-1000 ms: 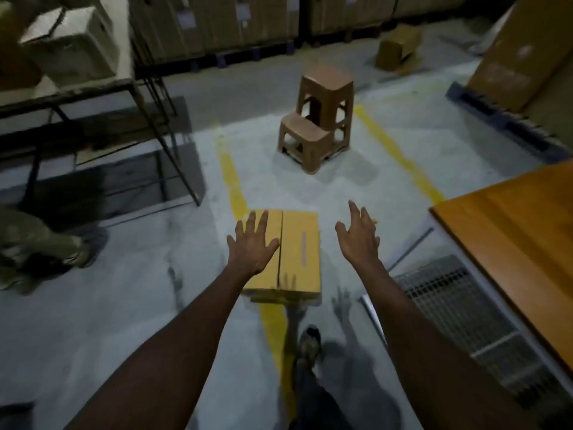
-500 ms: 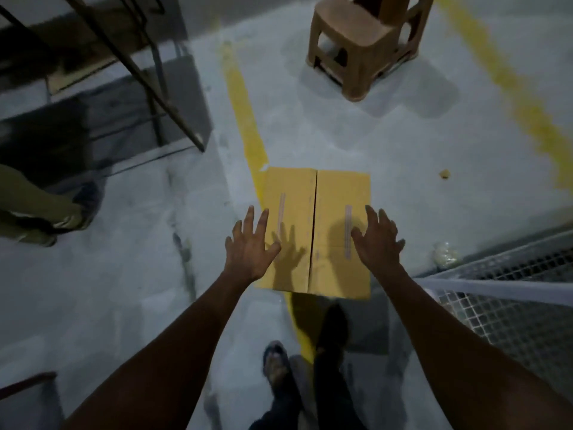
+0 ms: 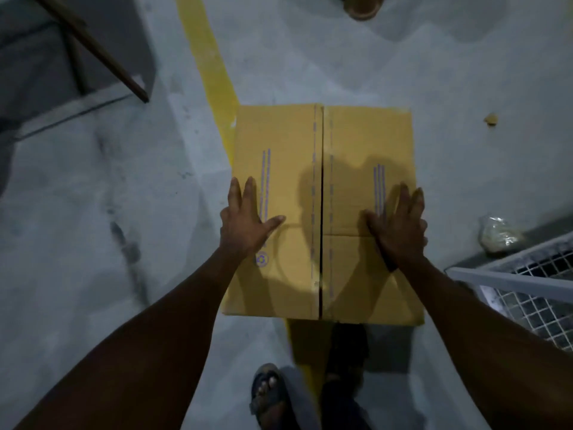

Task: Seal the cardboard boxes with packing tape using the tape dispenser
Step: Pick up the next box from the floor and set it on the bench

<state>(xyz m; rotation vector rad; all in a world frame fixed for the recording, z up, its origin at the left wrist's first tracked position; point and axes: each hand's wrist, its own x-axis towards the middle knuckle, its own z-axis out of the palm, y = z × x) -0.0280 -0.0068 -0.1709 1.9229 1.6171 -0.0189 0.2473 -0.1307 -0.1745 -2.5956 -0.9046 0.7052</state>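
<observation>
A tan cardboard box (image 3: 288,150) lies on the grey floor in the middle of the head view, its two top flaps folded down with an open seam running away from me. My left hand (image 3: 245,221) reaches over the box's left edge, fingers straight and spread. Over the right edge is my right hand (image 3: 398,226), its fingers straight too. Whether the palms touch the cardboard is unclear. No tape and no tape dispenser are in view.
A yellow floor line (image 3: 207,57) runs under the box. A metal table leg (image 3: 102,54) slants at the upper left. A wire mesh cage (image 3: 533,293) stands at the right, a crumpled plastic bag (image 3: 499,234) beside it. My sandalled foot (image 3: 266,392) stands just behind the box.
I have stepped up to the box and bent over it. Both hands have dropped from mid-air onto its left and right edges.
</observation>
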